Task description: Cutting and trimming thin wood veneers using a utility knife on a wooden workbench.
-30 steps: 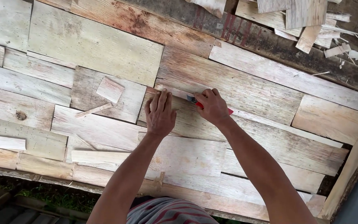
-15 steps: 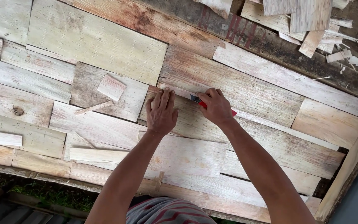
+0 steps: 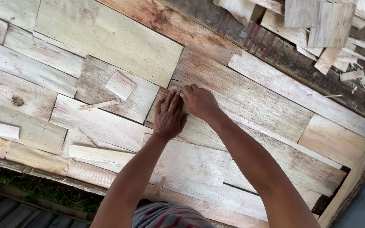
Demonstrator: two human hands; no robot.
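Here left hand point(image 3: 169, 116) lies flat, fingers together; right hand point(image 3: 199, 101) pinches veneer edge point(image 3: 178, 86).

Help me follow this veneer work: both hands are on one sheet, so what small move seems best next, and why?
Probably press the left hand flat and draw the right hand along the veneer sheet. Both hands meet at its upper left edge, where it overlaps neighbouring sheets. Whether the right hand holds a tool cannot be seen.
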